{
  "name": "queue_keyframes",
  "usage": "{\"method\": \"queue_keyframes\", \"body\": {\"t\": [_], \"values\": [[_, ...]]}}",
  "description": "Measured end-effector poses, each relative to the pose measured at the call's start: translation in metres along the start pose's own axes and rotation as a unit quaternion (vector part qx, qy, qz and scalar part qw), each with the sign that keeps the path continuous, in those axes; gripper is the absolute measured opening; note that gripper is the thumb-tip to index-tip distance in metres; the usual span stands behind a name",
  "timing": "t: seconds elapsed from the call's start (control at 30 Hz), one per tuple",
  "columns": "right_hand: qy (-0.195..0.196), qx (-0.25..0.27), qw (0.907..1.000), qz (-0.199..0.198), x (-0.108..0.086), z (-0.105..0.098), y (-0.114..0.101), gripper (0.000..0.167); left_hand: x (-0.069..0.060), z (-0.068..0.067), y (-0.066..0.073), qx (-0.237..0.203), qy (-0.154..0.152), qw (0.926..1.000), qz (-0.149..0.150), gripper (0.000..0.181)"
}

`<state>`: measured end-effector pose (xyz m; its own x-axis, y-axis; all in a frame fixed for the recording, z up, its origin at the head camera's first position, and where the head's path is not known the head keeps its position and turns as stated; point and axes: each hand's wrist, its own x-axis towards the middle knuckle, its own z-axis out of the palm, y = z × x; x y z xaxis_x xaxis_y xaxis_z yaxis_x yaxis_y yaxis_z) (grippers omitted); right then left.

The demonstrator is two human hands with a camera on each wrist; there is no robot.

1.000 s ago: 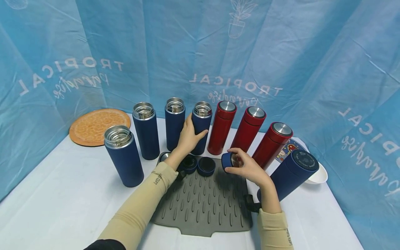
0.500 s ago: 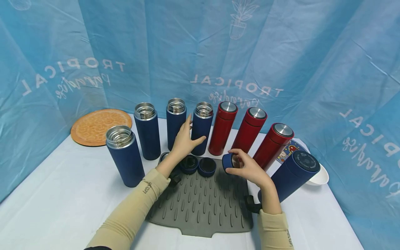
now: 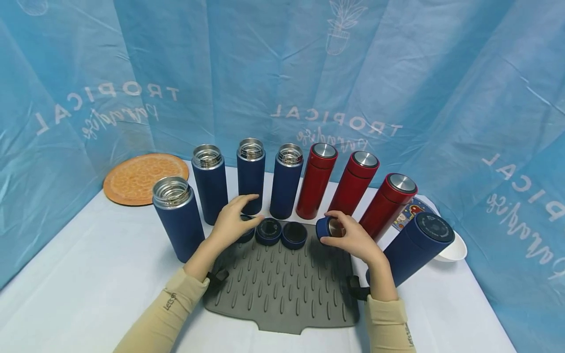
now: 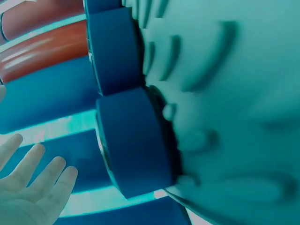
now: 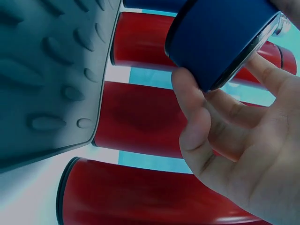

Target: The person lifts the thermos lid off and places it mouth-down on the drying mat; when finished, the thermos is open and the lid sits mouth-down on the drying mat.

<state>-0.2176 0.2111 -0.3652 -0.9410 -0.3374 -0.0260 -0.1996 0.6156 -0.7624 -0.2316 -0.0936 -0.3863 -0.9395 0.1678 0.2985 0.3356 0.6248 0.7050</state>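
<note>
My right hand (image 3: 350, 235) holds a blue flask lid (image 3: 323, 228) tilted above the right part of the grey ridged mat (image 3: 282, 294); the right wrist view shows the fingers curled about this lid (image 5: 220, 42). Along the mat's far edge sit three more blue lids: a left one (image 3: 245, 236), a middle one (image 3: 268, 231) and a right one (image 3: 294, 235). My left hand (image 3: 229, 223) hovers by the left lid, partly covering it, its fingers spread and holding nothing. In the left wrist view its fingers (image 4: 44, 173) lie apart from the nearest lid (image 4: 133, 140).
Several lidless blue flasks (image 3: 288, 184) stand behind and left of the mat. Three lidded red flasks (image 3: 315, 186) stand to the right, with a lidded blue flask (image 3: 415, 250) nearer. An orange round mat (image 3: 143, 179) lies back left; a white bowl (image 3: 454, 249) sits far right.
My left hand has let go of the rightmost lidless blue flask and come back left and nearer, to the left lid. My right hand still holds its lid in place.
</note>
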Motion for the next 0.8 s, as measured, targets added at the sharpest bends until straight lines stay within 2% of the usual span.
{"method": "queue_keyframes", "body": {"t": [0.1,0.33,0.5,0.67,0.8], "values": [[0.005,-0.016,0.9998,0.008,0.004,0.002,0.012,0.063,-0.004,0.0,-0.005,-0.002,0.005,1.0,-0.004,0.057],[0.012,-0.041,0.9988,0.024,0.008,0.007,0.015,0.067,-0.012,0.003,-0.017,0.0,-0.004,0.9999,-0.017,0.051],[0.022,-0.065,0.9971,0.031,0.011,0.012,0.017,0.067,-0.014,0.003,-0.022,-0.002,-0.01,0.9998,-0.015,0.052],[0.025,-0.113,0.9924,0.042,0.014,0.018,0.018,0.068,-0.014,0.001,-0.025,0.0,-0.029,0.9994,-0.02,0.056],[0.025,-0.123,0.9909,0.048,0.016,0.021,0.021,0.066,-0.014,0.001,-0.028,0.006,-0.047,0.9985,-0.027,0.058]]}}
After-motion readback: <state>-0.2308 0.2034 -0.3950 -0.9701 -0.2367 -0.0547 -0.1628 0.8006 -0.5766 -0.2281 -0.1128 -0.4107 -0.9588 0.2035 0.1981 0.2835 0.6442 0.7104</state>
